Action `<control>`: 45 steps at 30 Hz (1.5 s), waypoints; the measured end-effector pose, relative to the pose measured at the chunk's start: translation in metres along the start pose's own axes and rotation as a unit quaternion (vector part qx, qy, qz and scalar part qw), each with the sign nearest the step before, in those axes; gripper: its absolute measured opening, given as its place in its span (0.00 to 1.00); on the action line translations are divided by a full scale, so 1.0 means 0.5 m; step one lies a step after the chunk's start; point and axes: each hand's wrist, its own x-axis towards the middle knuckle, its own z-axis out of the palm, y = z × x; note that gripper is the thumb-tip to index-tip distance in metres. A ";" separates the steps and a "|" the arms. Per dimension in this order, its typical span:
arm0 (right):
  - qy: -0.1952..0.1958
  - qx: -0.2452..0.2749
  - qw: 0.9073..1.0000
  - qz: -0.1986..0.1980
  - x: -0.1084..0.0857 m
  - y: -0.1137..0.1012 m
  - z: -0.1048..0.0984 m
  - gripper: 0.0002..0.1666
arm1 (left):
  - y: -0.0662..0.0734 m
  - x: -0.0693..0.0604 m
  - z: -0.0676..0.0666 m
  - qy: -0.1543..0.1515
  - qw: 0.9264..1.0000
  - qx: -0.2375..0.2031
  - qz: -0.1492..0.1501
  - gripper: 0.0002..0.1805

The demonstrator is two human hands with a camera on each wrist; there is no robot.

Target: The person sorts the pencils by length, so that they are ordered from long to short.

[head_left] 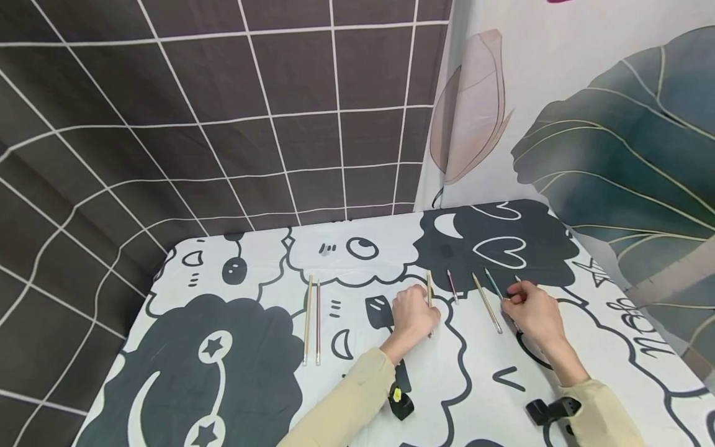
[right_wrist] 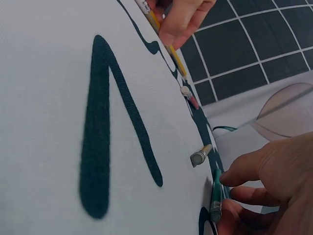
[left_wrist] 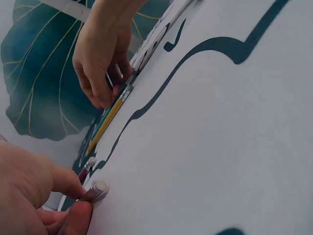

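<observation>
Head view: left hand [head_left: 415, 313] pinches yellow pencil [head_left: 429, 288] over cloth [head_left: 391, 397]; right hand [head_left: 536, 313] at green pencil [head_left: 493, 281]. Red pencil [head_left: 452, 282], tan pencil [head_left: 487, 304] between.

Left wrist: pinch sits close to eraser [left_wrist: 100, 186].

Right wrist: fingers bent beside green pencil; cannot tell if gripping. Pencils likely light, stiff, prone to roll; best pinched mid-shaft, off fragile points.

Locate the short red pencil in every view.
Head: short red pencil, below and right of centre.
Left wrist: short red pencil, lower left, partly hidden.
Right wrist: short red pencil, slightly above and right of centre.
Shared landmark: left hand, pinching a yellow pencil.
</observation>
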 end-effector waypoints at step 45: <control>-0.048 -0.070 0.996 0.015 0.022 -0.011 0.001 0.13 | -0.002 -0.002 -0.018 -0.022 0.996 -0.061 -0.057 0.10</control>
